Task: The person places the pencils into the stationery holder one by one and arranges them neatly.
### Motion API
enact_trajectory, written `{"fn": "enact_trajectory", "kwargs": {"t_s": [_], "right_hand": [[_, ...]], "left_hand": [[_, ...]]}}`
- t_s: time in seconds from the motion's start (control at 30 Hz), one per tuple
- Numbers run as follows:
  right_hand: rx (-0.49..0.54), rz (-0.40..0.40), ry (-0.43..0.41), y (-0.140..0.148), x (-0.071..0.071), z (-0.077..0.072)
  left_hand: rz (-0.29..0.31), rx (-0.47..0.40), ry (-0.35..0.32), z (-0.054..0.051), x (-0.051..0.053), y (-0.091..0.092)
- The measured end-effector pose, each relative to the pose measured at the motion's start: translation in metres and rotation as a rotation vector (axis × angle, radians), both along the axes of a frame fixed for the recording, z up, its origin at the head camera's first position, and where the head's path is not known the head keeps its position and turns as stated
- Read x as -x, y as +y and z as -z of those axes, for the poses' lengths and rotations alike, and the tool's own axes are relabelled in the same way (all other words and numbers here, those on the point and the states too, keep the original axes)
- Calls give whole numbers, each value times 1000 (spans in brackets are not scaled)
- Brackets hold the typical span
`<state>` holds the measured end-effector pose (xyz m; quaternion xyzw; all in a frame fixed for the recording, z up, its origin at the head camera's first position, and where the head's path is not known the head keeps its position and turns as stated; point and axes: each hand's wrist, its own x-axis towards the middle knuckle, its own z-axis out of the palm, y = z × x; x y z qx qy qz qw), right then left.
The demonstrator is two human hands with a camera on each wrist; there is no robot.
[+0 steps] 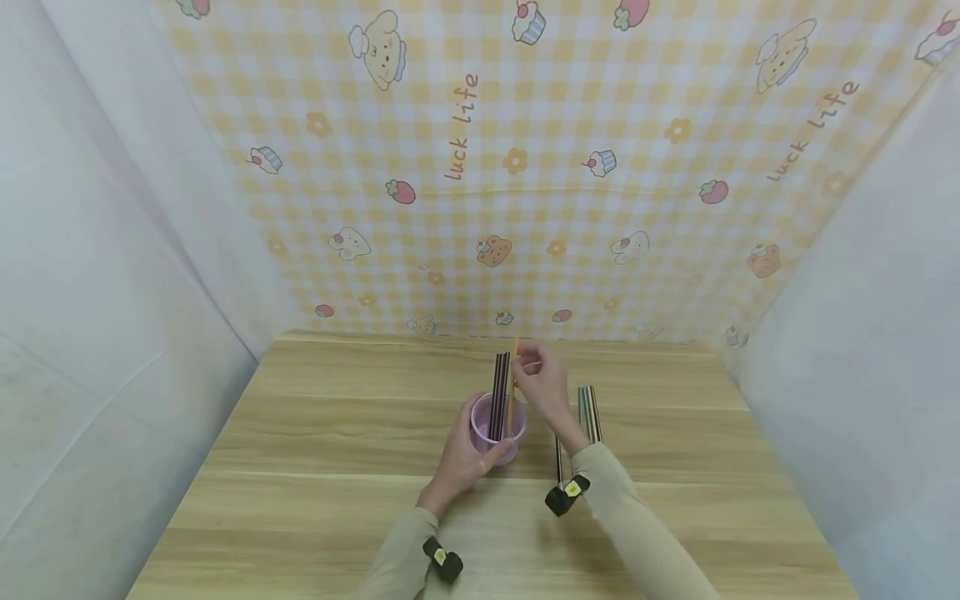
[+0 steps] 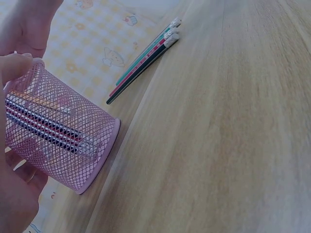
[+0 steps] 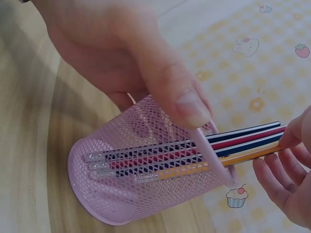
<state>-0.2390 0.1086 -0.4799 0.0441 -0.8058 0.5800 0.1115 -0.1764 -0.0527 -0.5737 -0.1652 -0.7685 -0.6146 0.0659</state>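
Note:
My left hand (image 1: 459, 458) grips a pink mesh pencil cup (image 3: 121, 201) around its side, the thumb near the rim. The cup stands tilted in the wrist views, which are themselves turned. Inside it lean three pencils (image 1: 498, 392), two dark and one red, eraser ends down. Above the cup, my right hand (image 1: 543, 383) pinches a yellow pencil (image 3: 248, 155) near its upper end. The yellow pencil's eraser end is inside the cup, a little higher than the other erasers.
To the right of the cup, several loose pencils (image 1: 587, 408) lie on the wooden table (image 1: 315, 433), partly hidden by the right forearm. The left wrist view shows a green, a red and a black pencil (image 2: 141, 71) there. A yellow checked cloth (image 1: 420, 225) hangs behind.

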Motion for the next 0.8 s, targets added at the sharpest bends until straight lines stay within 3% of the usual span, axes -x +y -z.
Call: {"fn": "enact_trajectory", "kwargs": {"t_s": [0.17, 0.4, 0.47, 0.63, 0.7, 0.8], "right_hand": [[-51, -6, -9, 3, -3, 4], [-102, -26, -18, 8, -6, 8], [-106, -31, -25, 9, -7, 8], [-113, -61, -6, 11, -7, 8], [-117, -68, 3, 11, -7, 8], [-128, -67, 4, 12, -7, 9]], "left_hand": [[8, -13, -30, -2, -1, 0], [0, -26, 4, -1, -1, 0], [6, -39, 4, -12, -5, 0], [11, -51, -18, -11, -4, 0], [3, -38, -6, 0, 0, 1], [2, -19, 16, 0, 0, 0]]}}
